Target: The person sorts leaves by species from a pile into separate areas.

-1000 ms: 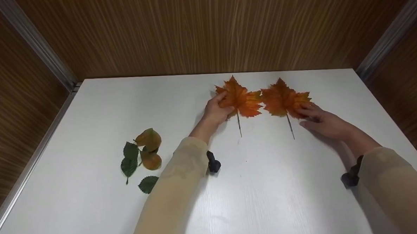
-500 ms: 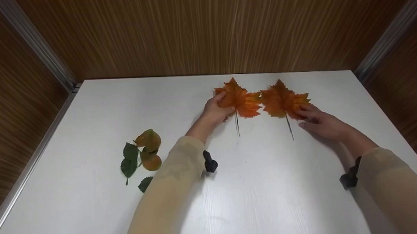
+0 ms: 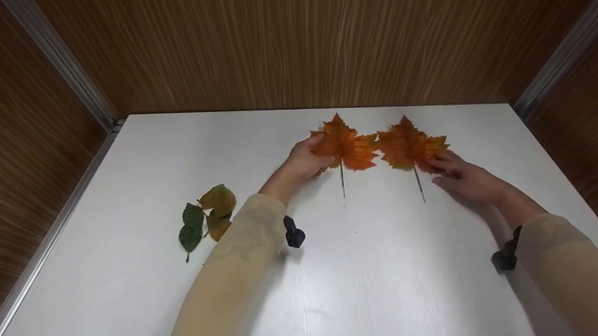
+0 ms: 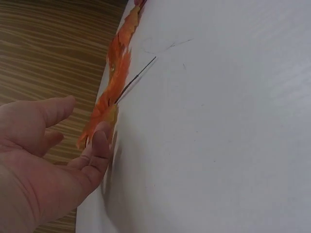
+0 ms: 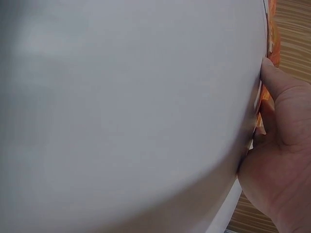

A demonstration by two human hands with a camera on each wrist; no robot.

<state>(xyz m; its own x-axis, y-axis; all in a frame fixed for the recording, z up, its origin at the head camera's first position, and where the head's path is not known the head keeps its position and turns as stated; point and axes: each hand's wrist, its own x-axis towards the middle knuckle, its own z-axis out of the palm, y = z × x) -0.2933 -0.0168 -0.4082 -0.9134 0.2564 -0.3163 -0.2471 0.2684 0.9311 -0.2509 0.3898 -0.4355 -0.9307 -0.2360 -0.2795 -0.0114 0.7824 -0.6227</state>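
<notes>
Two orange maple leaves lie side by side near the table's back edge, their side points almost meeting. My left hand [image 3: 306, 160] holds the left maple leaf [image 3: 343, 146] by its left lobe, thumb above and fingers along the lower side. In the left wrist view this leaf's near lobe stands raised beside my bent fingers [image 4: 99, 145]. Over the right lobe of the right maple leaf [image 3: 406, 145] rest the fingertips of my right hand [image 3: 466, 178], with the thumb apart below. Both dark stems point toward me. The right wrist view shows only slivers of orange behind that hand.
Left of my left sleeve [image 3: 232, 262] lie green leaves [image 3: 191, 228] and yellow-brown leaves [image 3: 219, 199], partly covered by the sleeve. The white table [image 3: 364, 286] ends at a wood-grain back panel [image 3: 293, 47], with similar panels on both sides.
My left wrist and forearm have swung left, and the sleeve now covers the lowest green leaf. The left leaf's stem has turned slightly. My right hand stays on its leaf; the whole view shifts a little.
</notes>
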